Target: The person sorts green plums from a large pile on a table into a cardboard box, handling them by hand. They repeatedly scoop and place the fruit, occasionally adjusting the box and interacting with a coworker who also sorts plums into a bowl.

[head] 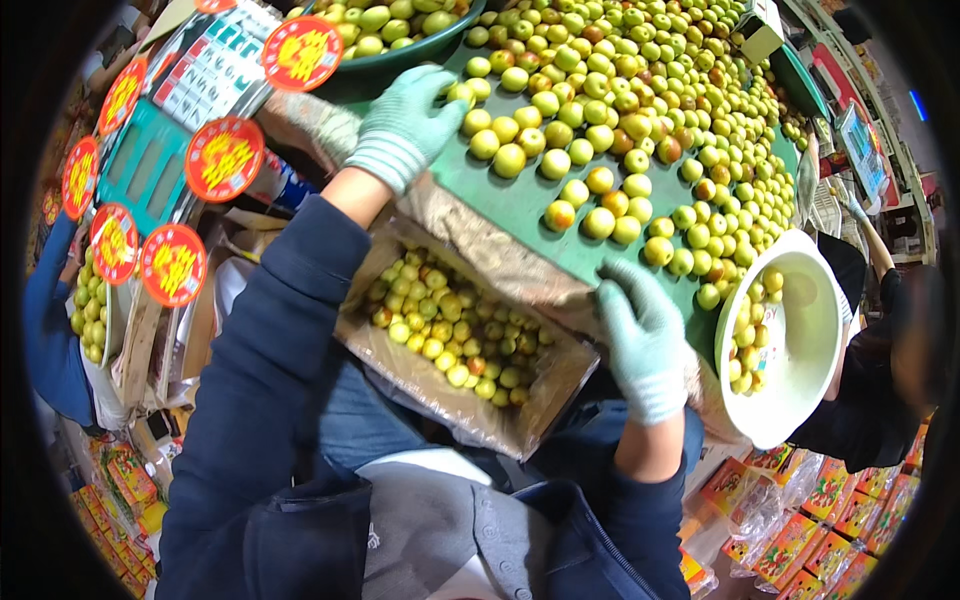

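Observation:
My left hand (409,124), in a pale green knit glove, reaches over a green tabletop (487,202). Its thumb and fingers are apart, with a yellow-green jujube (461,94) right at their tips; a firm grip on it is not visible. My right hand (643,330), gloved alike, hovers by the table's near edge with fingers spread and nothing seen in them. Many loose jujubes (598,223) cover the table, some with reddish-brown patches. Below the edge, between my arms, a cardboard box (420,367) with a plastic liner holds more jujubes (450,307).
At right, a white basin (806,360) holding some jujubes tilts at the table edge. A dark green basin (420,54) of fruit stands at the top. Left is a scale (142,169) with red round stickers. Other people (862,375) are on both sides; printed cartons (795,555) lie lower right.

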A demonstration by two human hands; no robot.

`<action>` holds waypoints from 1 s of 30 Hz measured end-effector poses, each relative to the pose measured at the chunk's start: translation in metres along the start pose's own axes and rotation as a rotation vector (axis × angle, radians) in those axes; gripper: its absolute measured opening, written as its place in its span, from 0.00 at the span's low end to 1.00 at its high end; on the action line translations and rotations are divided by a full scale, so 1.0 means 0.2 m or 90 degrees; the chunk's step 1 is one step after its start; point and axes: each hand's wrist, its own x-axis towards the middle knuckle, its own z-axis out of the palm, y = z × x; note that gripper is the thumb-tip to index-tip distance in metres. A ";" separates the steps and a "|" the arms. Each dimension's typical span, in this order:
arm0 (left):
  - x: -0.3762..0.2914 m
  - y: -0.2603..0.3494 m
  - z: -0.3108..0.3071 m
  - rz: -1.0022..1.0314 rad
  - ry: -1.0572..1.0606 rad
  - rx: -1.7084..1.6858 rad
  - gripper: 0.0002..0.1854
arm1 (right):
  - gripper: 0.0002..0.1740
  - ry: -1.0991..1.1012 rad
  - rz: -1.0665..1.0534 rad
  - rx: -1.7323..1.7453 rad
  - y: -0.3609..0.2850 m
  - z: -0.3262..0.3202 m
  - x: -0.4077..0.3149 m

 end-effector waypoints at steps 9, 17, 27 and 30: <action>0.12 -0.16 0.01 -0.233 -0.322 0.220 0.28 | 0.19 -0.123 -0.157 -0.119 0.00 -0.07 0.02; 0.09 -0.11 0.01 -0.242 -0.394 0.311 0.33 | 0.16 -0.069 -0.075 -0.005 0.03 -0.14 0.14; 0.13 -0.04 -0.02 -0.402 -0.370 0.246 0.26 | 0.12 0.239 0.179 0.105 0.24 -0.10 0.44; 0.19 -0.01 -0.05 -0.453 -0.451 0.250 0.29 | 0.17 0.182 -0.021 -0.254 0.12 -0.21 0.80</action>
